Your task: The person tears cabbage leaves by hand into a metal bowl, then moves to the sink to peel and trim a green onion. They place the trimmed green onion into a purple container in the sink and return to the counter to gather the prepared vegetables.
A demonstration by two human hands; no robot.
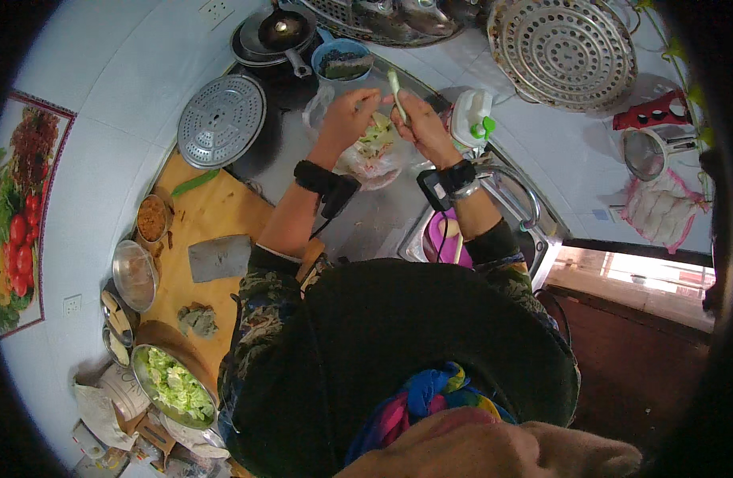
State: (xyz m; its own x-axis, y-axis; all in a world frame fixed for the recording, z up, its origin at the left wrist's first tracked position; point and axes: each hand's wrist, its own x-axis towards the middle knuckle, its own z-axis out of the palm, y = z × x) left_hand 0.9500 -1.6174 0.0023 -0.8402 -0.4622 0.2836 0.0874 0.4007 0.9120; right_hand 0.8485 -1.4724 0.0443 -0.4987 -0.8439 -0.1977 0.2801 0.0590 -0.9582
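Over a grey metal counter (372, 230), my right hand (423, 125) grips a pale green vegetable stalk (395, 86), possibly scallion, which points up and away from me. Close beside it on the left is my left hand (348, 119), its fingers curled near the stalk. Whether something thin is pinched in them is too small to tell. Beneath both hands lies a clear plastic bag (378, 179) with whitish and green vegetable scraps (378, 137) in it. Each wrist wears a black strap with a small device.
To the left, a wooden board (223, 197) carries a cleaver blade (220, 258), a green piece (195, 183) and a grey cloth or scrubber (198, 319). A bowl of chopped greens (175, 382) stands near-left. On the right are a faucet (525, 197), a purple basin (462, 256) and a white jug (471, 113).
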